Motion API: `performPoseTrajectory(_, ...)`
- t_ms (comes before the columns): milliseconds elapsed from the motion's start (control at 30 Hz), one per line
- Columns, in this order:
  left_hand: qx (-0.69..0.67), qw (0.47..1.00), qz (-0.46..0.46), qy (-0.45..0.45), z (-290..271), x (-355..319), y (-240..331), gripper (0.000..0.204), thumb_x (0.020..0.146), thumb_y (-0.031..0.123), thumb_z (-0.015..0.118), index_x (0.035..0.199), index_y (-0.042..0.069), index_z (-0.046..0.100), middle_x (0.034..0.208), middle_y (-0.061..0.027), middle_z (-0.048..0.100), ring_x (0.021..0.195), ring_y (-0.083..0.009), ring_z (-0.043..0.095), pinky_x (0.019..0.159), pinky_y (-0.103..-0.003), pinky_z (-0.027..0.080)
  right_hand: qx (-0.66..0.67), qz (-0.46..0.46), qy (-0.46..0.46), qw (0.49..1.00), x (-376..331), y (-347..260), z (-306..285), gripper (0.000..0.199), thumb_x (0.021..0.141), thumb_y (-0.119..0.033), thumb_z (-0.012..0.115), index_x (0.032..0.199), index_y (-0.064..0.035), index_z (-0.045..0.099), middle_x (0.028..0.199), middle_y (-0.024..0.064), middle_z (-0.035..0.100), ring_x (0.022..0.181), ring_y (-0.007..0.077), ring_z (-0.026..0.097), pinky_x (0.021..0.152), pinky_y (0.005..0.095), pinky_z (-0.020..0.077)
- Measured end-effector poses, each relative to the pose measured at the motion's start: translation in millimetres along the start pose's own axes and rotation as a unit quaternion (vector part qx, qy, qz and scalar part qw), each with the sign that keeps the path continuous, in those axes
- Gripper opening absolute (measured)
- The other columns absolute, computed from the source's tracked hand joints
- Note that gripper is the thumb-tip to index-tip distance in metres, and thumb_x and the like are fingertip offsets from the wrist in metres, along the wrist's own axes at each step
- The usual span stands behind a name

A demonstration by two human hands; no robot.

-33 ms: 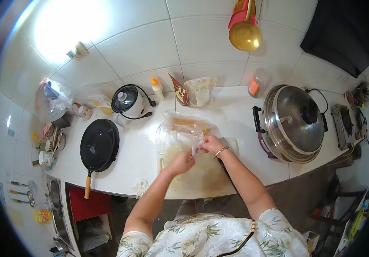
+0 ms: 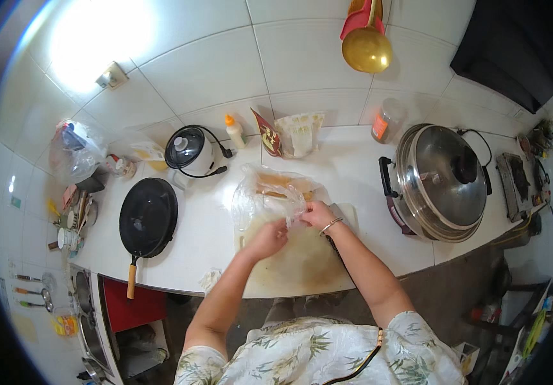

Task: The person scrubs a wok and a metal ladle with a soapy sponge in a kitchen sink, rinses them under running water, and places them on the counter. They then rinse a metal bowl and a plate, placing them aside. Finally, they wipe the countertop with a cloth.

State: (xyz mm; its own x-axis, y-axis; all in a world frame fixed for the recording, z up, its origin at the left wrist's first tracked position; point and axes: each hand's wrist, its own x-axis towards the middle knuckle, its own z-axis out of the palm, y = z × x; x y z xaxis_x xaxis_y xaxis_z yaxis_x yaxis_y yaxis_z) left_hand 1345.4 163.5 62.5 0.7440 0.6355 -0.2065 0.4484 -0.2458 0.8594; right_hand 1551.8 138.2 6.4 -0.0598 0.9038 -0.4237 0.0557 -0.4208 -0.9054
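A clear plastic bag (image 2: pixel 265 192) with brownish food inside lies at the back of a round wooden cutting board (image 2: pixel 302 266) on the white counter. My left hand (image 2: pixel 268 239) pinches the bag's near edge from the left. My right hand (image 2: pixel 317 215), with a bangle on the wrist, grips the same crumpled edge from the right. The two hands are close together over the board, and the bag's mouth is bunched between them.
A black frying pan (image 2: pixel 148 217) with a wooden handle lies to the left, with a small rice cooker (image 2: pixel 188 149) behind it. A large lidded steel pot (image 2: pixel 442 179) stands to the right. A squeeze bottle (image 2: pixel 234 131), packets (image 2: pixel 292 135) and a jar (image 2: pixel 385 122) line the tiled wall.
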Motion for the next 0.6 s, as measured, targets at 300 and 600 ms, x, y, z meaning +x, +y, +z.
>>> performPoseTrajectory(300, 0.334, 0.858, -0.056, 0.387, -63.4, 77.5, -12.9, 0.068, 0.068, 0.017, 0.073, 0.130, 0.012, 0.045, 0.128, -0.0227, 0.044, 0.113, -0.0334, 0.048, 0.086, -0.045, 0.041, 0.477, 0.038, 0.141, 0.867, -12.3, 8.9, -12.8, 0.019, 0.083, -0.013, 0.053, 0.101, -0.0059, 0.057, 0.107, 0.0104, 0.057, 0.094, 0.0216, 0.056, 0.075, 0.0417, 0.0501)
performPoseTrajectory(600, -0.460, 0.844, -0.193, 0.198, -89.6, 73.0, -146.2, 0.017, 0.080, 0.010, 0.053, 0.095, 0.004, 0.061, 0.076, -0.0025, 0.059, 0.059, -0.0151, 0.051, 0.052, -0.028, 0.042, 0.315, -0.054, 0.104, 0.942, -19.0, 10.1, -43.0, 0.027, 0.082, -0.024, 0.061, 0.104, -0.0090, 0.058, 0.079, 0.0003, 0.056, 0.070, 0.0147, 0.056, 0.060, 0.0274, 0.0471)
